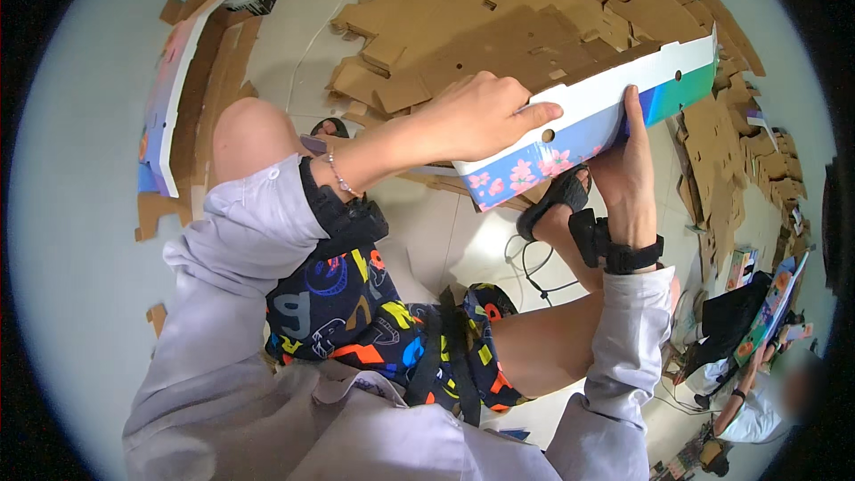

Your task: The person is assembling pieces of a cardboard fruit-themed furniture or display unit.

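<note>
A long, narrow cardboard box [583, 129] is held up in front of me, tilted with its right end higher. Its near side has a white upper strip with round holes, over a blue-to-green print with pink blossoms. My left hand [485, 116] grips the upper edge near the left end, thumb on the white strip; its other fingers are partly hidden. Lower down, my right hand [628, 165] presses its thumb against the printed side, with the remaining fingers hidden beneath or behind the box. Both wrists wear black straps.
Flattened brown cardboard sheets [499, 27] cover the floor ahead and right. Another printed box [169, 98] stands against the left wall. Black cables [534, 281] lie by my foot. At lower right a co-worker [753, 410] sits beside a similar printed box [770, 307].
</note>
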A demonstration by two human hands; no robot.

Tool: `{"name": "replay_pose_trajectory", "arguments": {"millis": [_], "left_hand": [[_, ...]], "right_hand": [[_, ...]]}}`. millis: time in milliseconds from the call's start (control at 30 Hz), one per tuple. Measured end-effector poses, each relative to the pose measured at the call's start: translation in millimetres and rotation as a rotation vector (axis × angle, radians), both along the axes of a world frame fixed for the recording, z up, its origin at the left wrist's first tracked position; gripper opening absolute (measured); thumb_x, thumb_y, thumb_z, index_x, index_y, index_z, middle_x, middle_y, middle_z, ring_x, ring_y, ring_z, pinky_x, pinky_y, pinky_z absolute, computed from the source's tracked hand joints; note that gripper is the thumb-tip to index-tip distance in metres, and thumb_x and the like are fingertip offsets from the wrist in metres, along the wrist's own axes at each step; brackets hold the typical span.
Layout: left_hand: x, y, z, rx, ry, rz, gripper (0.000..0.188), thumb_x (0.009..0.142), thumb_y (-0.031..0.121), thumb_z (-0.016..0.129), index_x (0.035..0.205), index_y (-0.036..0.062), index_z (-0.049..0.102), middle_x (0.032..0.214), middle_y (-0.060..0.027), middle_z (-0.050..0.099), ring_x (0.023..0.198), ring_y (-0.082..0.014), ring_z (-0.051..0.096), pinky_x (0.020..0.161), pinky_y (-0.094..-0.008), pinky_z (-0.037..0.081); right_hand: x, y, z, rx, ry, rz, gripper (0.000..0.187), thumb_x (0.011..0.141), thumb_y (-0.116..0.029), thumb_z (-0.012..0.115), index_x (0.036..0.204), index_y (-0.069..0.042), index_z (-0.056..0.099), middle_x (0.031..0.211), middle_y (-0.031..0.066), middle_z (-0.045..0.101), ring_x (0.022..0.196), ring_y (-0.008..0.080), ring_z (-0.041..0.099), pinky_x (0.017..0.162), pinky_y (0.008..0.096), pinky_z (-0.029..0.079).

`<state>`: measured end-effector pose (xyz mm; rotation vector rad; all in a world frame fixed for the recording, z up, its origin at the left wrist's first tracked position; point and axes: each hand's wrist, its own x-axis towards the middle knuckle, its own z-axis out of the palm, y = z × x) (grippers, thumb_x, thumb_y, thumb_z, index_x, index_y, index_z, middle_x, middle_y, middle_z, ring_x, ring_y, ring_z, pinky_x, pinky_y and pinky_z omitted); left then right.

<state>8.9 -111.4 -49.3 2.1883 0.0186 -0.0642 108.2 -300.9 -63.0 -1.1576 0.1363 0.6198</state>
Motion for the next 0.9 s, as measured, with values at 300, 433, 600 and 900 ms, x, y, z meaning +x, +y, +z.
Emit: {"name": "replay_pose_trajectory", "arguments": {"millis": [300, 433, 600, 900], "left_hand": [[-3.2, -4.1, -11.9, -0.026, 0.156, -0.068, 0.073, 0.084, 0.06, 0.048, 0.056, -0.0071, 0.056, 0.048, -0.0212, 0.051, 0.049, -0.0317, 0.059, 0.049, -0.0409, 0.046], [-4.2, -2.7, -15.9, 0.07, 0.144, -0.133, 0.075, 0.08, 0.063, 0.049, 0.054, -0.0065, 0.055, 0.048, -0.0191, 0.052, 0.048, -0.0303, 0.058, 0.049, -0.041, 0.047], [-4.4, -2.6, -15.7, 0.19, 0.167, -0.2, 0.077, 0.078, 0.067, 0.048, 0.054, -0.0053, 0.057, 0.047, -0.0173, 0.053, 0.048, -0.0305, 0.058, 0.049, -0.0408, 0.048], [-5.0, -2.1, -13.5, 0.245, 0.174, -0.268, 0.079, 0.077, 0.071, 0.046, 0.054, -0.0041, 0.057, 0.048, -0.0168, 0.054, 0.05, -0.0309, 0.059, 0.051, -0.04, 0.048]], "right_hand": [[-3.6, -1.9, 9.8, 0.005, 0.057, -0.019, 0.051, 0.084, -0.031, 0.062, 0.123, -0.003, 0.044, 0.117, 0.0104, 0.051, 0.11, 0.0246, 0.048, 0.095, 0.0431, 0.035], [-6.8, 1.6, 9.8, -0.037, 0.026, -0.033, 0.049, 0.084, -0.028, 0.063, 0.121, -0.001, 0.045, 0.116, 0.0107, 0.052, 0.108, 0.0239, 0.049, 0.094, 0.0419, 0.036], [-12.7, 7.3, 14.6, -0.056, 0.013, -0.034, 0.048, 0.083, -0.026, 0.064, 0.119, 0.0, 0.047, 0.115, 0.0107, 0.052, 0.107, 0.0223, 0.049, 0.094, 0.0384, 0.037], [-20.3, 11.8, 27.2, -0.118, 0.0, -0.017, 0.048, 0.081, -0.027, 0.065, 0.118, 0.0, 0.048, 0.112, 0.0099, 0.053, 0.104, 0.0203, 0.051, 0.091, 0.036, 0.038]]}}
